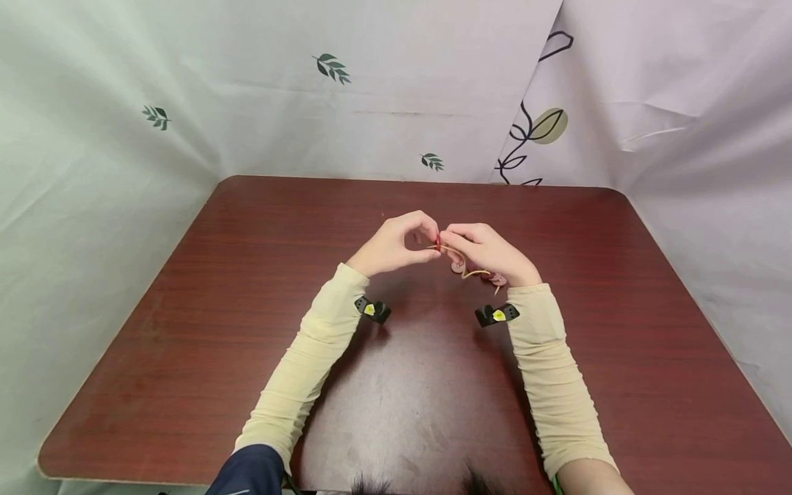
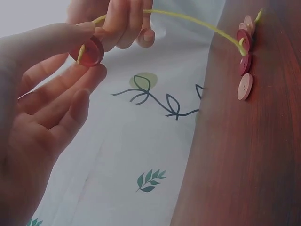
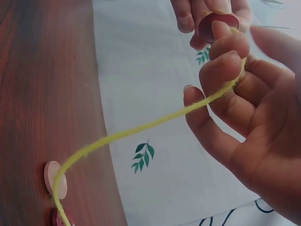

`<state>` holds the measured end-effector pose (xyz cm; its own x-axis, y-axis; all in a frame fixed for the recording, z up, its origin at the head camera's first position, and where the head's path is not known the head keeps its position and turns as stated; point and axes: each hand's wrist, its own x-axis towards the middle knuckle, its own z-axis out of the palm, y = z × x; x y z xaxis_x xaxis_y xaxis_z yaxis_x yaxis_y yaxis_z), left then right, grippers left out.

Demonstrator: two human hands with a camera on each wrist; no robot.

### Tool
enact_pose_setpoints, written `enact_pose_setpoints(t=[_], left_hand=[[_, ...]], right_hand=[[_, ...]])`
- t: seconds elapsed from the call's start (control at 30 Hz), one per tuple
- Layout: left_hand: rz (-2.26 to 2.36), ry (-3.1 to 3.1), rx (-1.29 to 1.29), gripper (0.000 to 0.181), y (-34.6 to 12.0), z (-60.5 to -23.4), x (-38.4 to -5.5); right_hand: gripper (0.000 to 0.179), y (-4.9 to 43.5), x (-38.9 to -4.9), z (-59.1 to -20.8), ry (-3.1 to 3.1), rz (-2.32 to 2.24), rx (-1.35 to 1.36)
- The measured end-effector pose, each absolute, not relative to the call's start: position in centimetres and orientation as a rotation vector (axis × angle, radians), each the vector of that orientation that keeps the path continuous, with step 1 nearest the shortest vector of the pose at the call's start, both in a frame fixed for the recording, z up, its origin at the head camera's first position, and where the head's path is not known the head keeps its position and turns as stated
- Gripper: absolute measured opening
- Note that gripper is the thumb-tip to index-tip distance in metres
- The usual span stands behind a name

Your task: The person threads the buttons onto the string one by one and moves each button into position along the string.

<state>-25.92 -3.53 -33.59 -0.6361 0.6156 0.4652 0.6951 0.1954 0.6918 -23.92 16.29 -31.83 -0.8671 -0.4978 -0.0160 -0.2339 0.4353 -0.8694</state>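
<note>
Nearest: navy sleeve (image 1: 250,473) on L upper arm, then cream sleeves (image 1: 551,350) on both forearms, angled in over dark reddish-brown bench (image 1: 185,344). Small blk wrist cams (image 1: 373,310) w/ yellow stickers, one per wrist.

Next, on bench just below & nearer than R hand (image 1: 493,253): short row of pink buttons (image 2: 245,87) & red buttons (image 2: 245,64), set close together, tilted. Yellow yarn (image 2: 193,19) runs up from row in slack curve to R hand; its other end pokes out past row. Can't tell which btns. are threaded.

R grip: narrow, fingertips pinching yarn right by dark-red button (image 2: 95,52). L hand (image 1: 396,245), grip also narrow: thumb & fingers pinch that btn. on edge, held above bench btwn both hands. Yarn tip shows thru it on L side.

Beyond: bench's far edge w/ rounded corners, then white cloth (image 1: 260,41) w/ green leaf sprigs (image 1: 332,69); off to R, blk-line vine w/ olive leaf (image 1: 548,126).
</note>
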Motion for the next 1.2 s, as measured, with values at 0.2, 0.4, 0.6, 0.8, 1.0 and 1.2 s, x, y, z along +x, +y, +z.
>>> enact_pose_setpoints(t=[0.2,0.4,0.6,0.8,1.0,1.2], left_hand=[[-1.363,-2.369,-1.28,0.018,-3.4,-32.8,-25.2],[-1.329,-2.373,-1.243,0.013,-3.3,-33.4,-25.7],[-1.331,-2.353,-1.248,0.011,-3.2,-35.2,-27.5],[-1.279,-2.339,-1.288,0.01,-3.3,-35.6,-27.9],[-1.229,-2.351,-1.258,0.008,-3.5,-35.4,-27.8],[-1.199,-2.395,-1.215,0.008,-3.8,-35.3,-27.9]], right_hand=[[0.033,16.7,-25.0,-33.4,2.483,-1.357,-0.668],[0.023,17.0,-25.4,-33.6,2.573,-1.288,-0.729],[0.02,16.6,-24.2,-31.8,2.586,-1.24,-0.739],[0.018,16.6,-23.4,-31.0,2.63,-1.182,-0.737],[0.019,16.9,-23.3,-31.0,2.644,-1.179,-0.663],[0.021,17.4,-23.7,-31.2,2.659,-1.138,-0.636]])
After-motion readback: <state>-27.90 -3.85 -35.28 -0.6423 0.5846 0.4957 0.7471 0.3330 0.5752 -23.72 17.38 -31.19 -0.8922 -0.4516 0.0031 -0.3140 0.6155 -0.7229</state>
